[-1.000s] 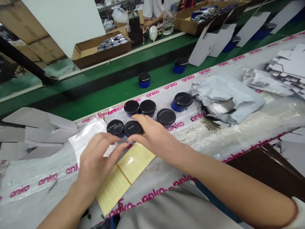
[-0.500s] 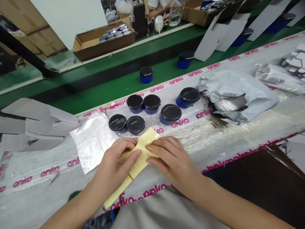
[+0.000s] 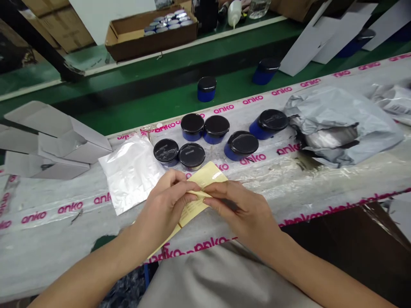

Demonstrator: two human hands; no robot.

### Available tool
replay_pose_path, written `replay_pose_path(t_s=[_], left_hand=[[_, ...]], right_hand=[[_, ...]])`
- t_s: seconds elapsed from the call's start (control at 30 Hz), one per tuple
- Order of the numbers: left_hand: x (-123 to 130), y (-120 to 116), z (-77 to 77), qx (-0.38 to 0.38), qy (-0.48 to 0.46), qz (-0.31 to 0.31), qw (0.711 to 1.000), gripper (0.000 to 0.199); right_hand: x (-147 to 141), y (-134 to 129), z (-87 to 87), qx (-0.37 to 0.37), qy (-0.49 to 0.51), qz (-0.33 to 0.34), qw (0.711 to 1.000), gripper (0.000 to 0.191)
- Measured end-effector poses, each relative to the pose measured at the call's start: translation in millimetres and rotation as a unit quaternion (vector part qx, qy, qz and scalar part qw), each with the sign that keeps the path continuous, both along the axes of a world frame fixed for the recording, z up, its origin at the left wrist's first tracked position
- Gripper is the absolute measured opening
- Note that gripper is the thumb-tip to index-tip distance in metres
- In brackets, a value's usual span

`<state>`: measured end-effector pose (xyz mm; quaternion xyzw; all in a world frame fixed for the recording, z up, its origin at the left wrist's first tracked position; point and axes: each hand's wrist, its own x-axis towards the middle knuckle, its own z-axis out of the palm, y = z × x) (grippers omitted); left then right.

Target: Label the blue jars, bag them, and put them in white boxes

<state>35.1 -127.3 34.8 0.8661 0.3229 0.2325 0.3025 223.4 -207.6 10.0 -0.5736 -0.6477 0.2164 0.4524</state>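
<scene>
A long strip of yellow label backing paper [image 3: 210, 172], with faint print and a glossy patch near its far end, lies slantwise between my hands. My left hand [image 3: 165, 203] pinches it with thumb and fingers from the left. From the right, my right hand [image 3: 245, 205] pinches it too, fingertips almost touching those of the left. Between the fingertips the paper is bent up into a fold. Just beyond stand two black-lidded jars [image 3: 192, 155], side by side. Several more blue jars with black lids [image 3: 241, 145] stand behind and to the right.
A white plastic bag [image 3: 131, 171] lies left of my hands, near open white boxes [image 3: 70, 139]. At right is a torn grey mailing bag [image 3: 349, 124]. Behind runs a green conveyor belt [image 3: 135, 105] carrying jars. A cardboard tray [image 3: 128, 45] of tins stands beyond it.
My fingertips have come closer together on the yellow paper, and it is now bent up between them. The camera view has shifted slightly; the jars stand as before.
</scene>
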Motion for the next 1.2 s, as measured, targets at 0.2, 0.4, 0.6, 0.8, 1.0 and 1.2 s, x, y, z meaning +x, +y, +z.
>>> replay_pose_path(t_s=[0.2,0.4,0.6,0.8,1.0,1.2], left_hand=[[-1,-1,1.0,-0.047,-0.005,-0.011,0.999,0.015],[0,1,3.2,-0.120,0.002,0.003,0.993,0.014],[4,2,7.8,-0.169,0.002,0.023,0.985,0.012],[9,4,13.8,-0.222,0.002,0.029,0.975,0.015],[6,2,8.3,-0.198,-0.016,0.031,0.980,0.017],[5,3,4.6,-0.202,-0.025,0.006,0.979,0.015]], right_hand=[[1,1,6.7,-0.006,-0.029,0.008,1.000,0.011],[-1,2,7.9,0.040,-0.078,0.010,0.996,0.015],[1,0,6.2,0.092,-0.150,0.029,0.984,0.022],[7,2,4.8,0.050,-0.029,0.056,0.997,0.017],[13,8,7.4,-0.118,0.200,0.033,0.972,0.010],[17,16,14.3,-0.228,0.404,0.039,0.885,0.017]])
